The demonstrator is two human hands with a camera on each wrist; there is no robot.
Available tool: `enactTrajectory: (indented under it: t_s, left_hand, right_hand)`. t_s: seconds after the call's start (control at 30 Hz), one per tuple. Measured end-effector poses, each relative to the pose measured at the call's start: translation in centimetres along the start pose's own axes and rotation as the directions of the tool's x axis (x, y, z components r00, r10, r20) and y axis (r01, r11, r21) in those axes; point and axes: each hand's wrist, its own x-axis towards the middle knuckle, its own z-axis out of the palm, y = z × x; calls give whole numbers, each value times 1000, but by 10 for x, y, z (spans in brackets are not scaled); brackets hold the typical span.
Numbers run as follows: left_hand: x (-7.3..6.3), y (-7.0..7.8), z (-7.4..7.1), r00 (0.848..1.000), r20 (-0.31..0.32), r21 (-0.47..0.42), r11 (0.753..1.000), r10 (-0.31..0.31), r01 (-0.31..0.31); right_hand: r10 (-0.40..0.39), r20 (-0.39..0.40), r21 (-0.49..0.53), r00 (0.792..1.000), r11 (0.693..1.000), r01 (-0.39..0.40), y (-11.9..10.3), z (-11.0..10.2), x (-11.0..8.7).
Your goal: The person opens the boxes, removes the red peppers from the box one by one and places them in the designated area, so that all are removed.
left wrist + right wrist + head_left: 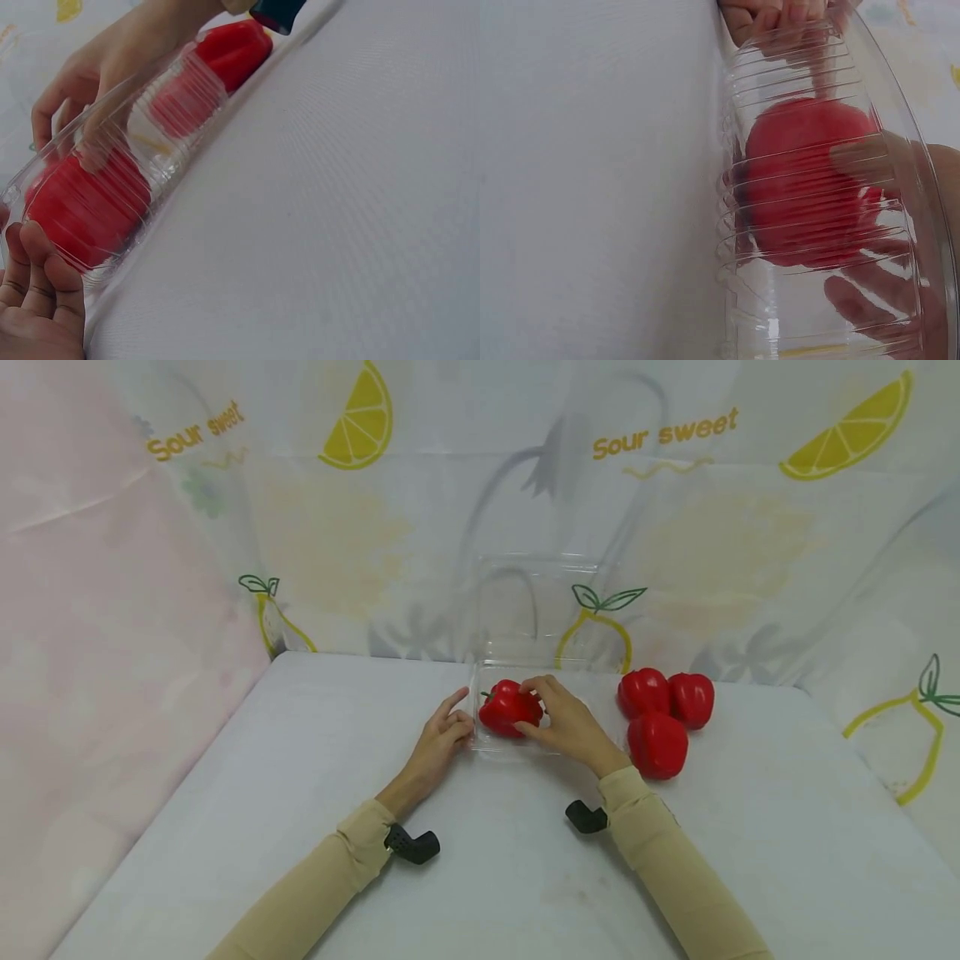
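A red bell pepper [504, 710] with a green stem lies in the base of a clear plastic clamshell box [491, 749]. My right hand [564, 718] reaches into the box from the right and holds this pepper between thumb and fingers. In the right wrist view, the pepper [802, 180] shows through the box's ribbed wall. At the box's left side, my left hand [442, 735] rests its fingers against the outer wall. The left wrist view shows those fingers [56, 281] bent lightly at the end wall, close to the pepper [90, 210].
The clear lid [517, 610] stands raised behind the base, in front of a printed curtain. Three more red bell peppers [658, 745] sit grouped to the right of the box on the white table [337, 718]. Dark wrist cameras stick out from both sleeves.
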Motion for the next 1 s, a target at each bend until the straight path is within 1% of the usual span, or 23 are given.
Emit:
enactTrajectory:
  t_s: [0.1, 0.3, 0.5, 0.63, 0.73, 0.83, 0.93, 1.0]
  left_hand:
    - [0, 1, -1, 1000, 0, 14, 1000, -2, 2]
    - [0, 2, -1, 1000, 6, 24, 1000, -3, 3]
    - [0, 0, -1, 1000, 14, 20, 1000, -6, 6]
    - [0, 0, -1, 1000, 9, 16, 1000, -7, 7]
    - [0, 0, -1, 1000, 4, 8, 1000, -12, 12]
    - [0, 1, 0, 1000, 0, 12, 1000, -17, 17]
    - [-1, 2, 0, 1000, -1, 14, 1000, -18, 18]
    - [-1, 3, 0, 1000, 3, 17, 1000, -17, 17]
  right_hand:
    - [-8, -13, -12, 1000, 1000, 8, 0, 0, 0]
    - [-62, -49, -17, 997, 998, 62, -2, -2, -1]
    - [-60, -91, -20, 994, 998, 58, 1, 0, -2]
    - [-57, -114, 0, 992, 998, 58, 2, 1, -2]
    - [-33, -104, 36, 994, 999, 37, 2, 0, -3]
    - [12, -86, 82, 996, 997, -5, 1, -2, -4]
    - [54, -78, 117, 995, 992, -45, 1, -3, -4]
    - [67, -79, 137, 995, 989, -55, 1, -4, -5]
